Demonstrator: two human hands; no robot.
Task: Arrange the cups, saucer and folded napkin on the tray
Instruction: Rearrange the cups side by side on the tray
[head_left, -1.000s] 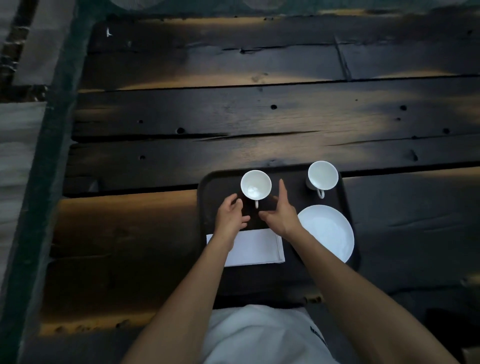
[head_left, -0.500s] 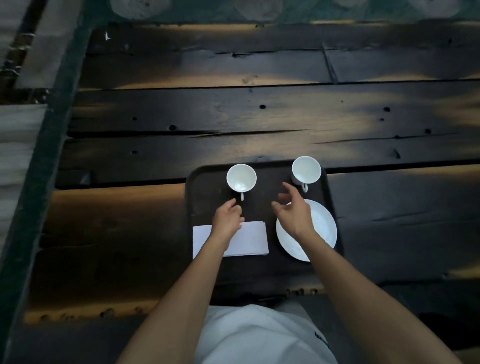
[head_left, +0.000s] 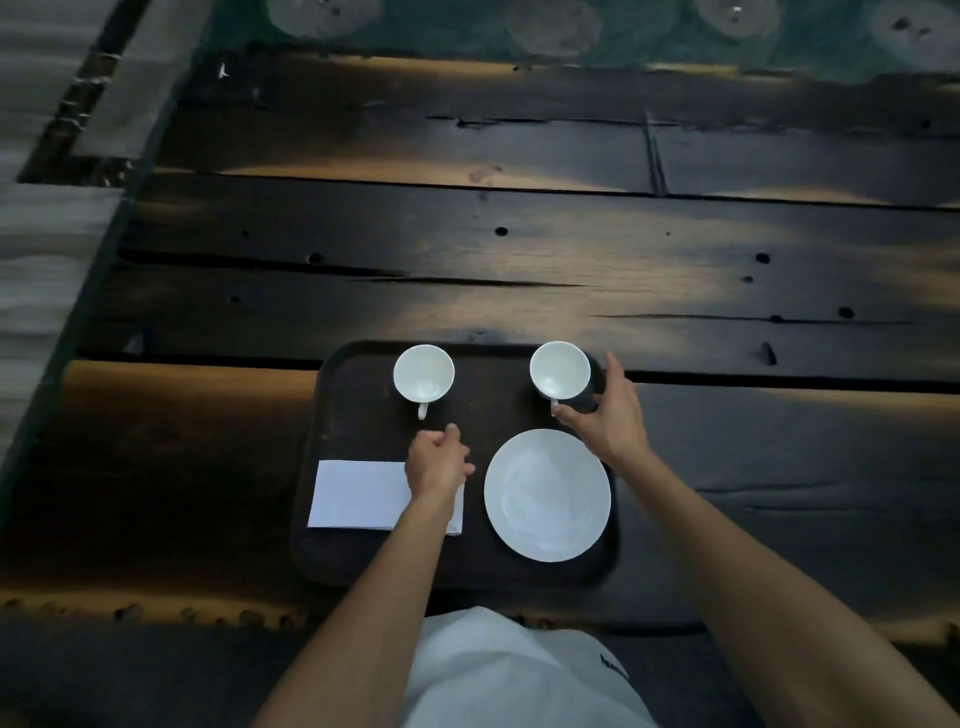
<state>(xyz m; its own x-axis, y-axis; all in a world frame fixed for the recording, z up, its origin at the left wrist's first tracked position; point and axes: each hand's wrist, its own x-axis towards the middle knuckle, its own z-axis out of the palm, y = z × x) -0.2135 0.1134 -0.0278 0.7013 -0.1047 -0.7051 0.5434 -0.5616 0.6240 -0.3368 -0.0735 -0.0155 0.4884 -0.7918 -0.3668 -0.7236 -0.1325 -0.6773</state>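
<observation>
A dark tray (head_left: 358, 410) lies on the wooden table near its front edge. Two white cups stand at the tray's back: the left cup (head_left: 423, 374) and the right cup (head_left: 559, 370), both with handles toward me. A white saucer (head_left: 547, 496) sits front right and a folded white napkin (head_left: 358, 493) front left. My left hand (head_left: 438, 461) hovers loosely curled over the napkin's right end, holding nothing. My right hand (head_left: 608, 410) reaches beside the right cup, fingers spread, thumb tip at its handle; I cannot tell whether it grips it.
The dark plank table (head_left: 519, 270) stretches far behind and to both sides of the tray. Its left edge (head_left: 98, 270) runs diagonally, with grey floor beyond. A green patterned surface (head_left: 571, 31) lies past the far edge. My white clothing (head_left: 509, 675) shows at the bottom.
My right hand moved from the tray's middle to the right cup's side. My left hand drew back from the left cup toward the napkin. The view shifted.
</observation>
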